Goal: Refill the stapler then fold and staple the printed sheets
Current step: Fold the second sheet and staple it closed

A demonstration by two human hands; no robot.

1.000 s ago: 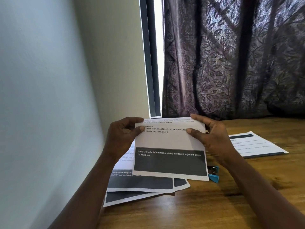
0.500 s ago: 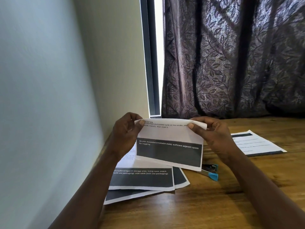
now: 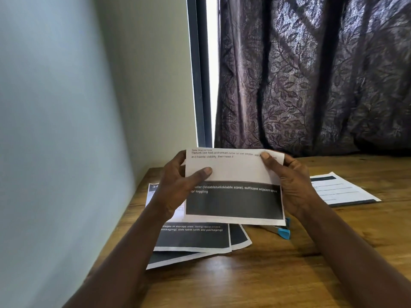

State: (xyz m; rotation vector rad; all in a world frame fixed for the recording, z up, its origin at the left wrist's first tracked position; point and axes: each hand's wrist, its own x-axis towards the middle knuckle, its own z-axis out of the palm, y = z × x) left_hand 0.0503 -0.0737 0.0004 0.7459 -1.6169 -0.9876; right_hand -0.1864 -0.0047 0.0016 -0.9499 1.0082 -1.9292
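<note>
In the head view, a person is holding a folded printed sheet [image 3: 233, 174] up above the counter [image 3: 266, 276], just below the middle of the picture. The left hand [image 3: 175, 187] is grasping the sheet's 9 o'clock edge, with its thumb lying across the white front face and its fingers curling behind the paper. The right hand [image 3: 293, 185] is grasping the 3 o'clock edge, with its thumb pressing the front near the 1 o'clock corner and the other fingers wrapping behind. The sheet is facing the camera. It is showing printed lines along its top, a white band below them and a dark block with pale lettering across its lower half.

At 6 to 7 o'clock from the held sheet, a fanned pile of printed sheets [image 3: 195, 240] is lying flat on the counter, partly hidden by the left forearm and the held paper. A blue stapler [image 3: 284, 232] is lying on the counter at 5 o'clock from the sheet. It is mostly hidden behind the sheet's lower corner, so whether it is open cannot be told. At 3 o'clock, beyond the right hand and well apart from the pile, another set of printed pages [image 3: 342, 192] is lying flat.

A dark leaf-patterned curtain [image 3: 311, 74] is hanging behind the counter from 12 to 2 o'clock. A window frame [image 3: 199, 74] beside a bright strip is running up at 12 o'clock. A pale wall [image 3: 66, 107] is filling the 9 o'clock side.
</note>
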